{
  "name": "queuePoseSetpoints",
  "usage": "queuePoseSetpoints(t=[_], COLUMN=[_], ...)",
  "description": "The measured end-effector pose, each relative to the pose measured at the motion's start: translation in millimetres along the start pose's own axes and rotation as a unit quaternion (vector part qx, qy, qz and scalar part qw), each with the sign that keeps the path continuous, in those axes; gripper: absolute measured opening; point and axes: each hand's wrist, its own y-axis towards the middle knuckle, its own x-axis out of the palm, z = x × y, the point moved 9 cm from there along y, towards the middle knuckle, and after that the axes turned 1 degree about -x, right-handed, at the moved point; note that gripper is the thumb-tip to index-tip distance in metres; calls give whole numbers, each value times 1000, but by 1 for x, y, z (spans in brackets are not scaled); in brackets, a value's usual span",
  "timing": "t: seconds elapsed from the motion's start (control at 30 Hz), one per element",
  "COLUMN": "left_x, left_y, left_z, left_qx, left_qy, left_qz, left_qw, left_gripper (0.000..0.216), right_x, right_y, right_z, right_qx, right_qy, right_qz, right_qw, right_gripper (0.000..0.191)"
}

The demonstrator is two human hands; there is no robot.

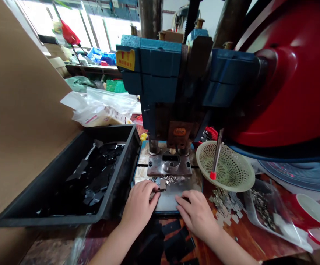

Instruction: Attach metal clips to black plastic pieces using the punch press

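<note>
My left hand [139, 207] rests on the press's metal base plate [168, 200], its fingers pinched on a small dark metal piece [160, 187] near a scatter of tiny rivets [173, 179]. My right hand [196, 213] lies palm down on the plate just to the right, fingers curled and pressed to the surface; nothing shows in them. Straight ahead stands the blue punch press [173, 81] with its steel die block [169, 165]. Black flat pieces [176, 241] lie on the table between my forearms.
A black plastic bin [121, 184] of black flat parts sits at left against a cardboard wall [18, 110]. A pale green mesh basket [228, 169] with a red-tipped tool, loose metal plates [224, 206], a bagged tray of parts [262, 209] and a red cup [314, 217] lie right. A red flywheel [292, 73] looms above.
</note>
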Motion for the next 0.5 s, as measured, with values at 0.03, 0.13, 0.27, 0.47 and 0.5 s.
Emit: queuePoseSetpoints(t=[0.03, 0.13, 0.27, 0.47, 0.5], left_x=[3, 9, -2, -14, -13], left_y=[-2, -6, 0, 18, 19], left_z=[0, 2, 6, 14, 15], left_qx=[6, 29, 40, 39, 41], left_qy=[-11, -44, -92, -138, -144], left_qz=[-5, -4, 30, 59, 62], left_qw=[1000, 999, 995, 988, 987], left_gripper=[4, 8, 12, 13, 13], right_x=[0, 0, -3, -32, -37], right_y=[-4, -18, -23, 33, 47], right_z=[-2, -5, -2, 30, 36], right_qx=[-16, -50, -38, 82, 102], right_qy=[6, 42, 93, 101, 84], right_qz=[-1, 9, 33, 125, 145], right_qw=[1000, 998, 994, 984, 981], right_gripper=[22, 18, 20, 15, 15])
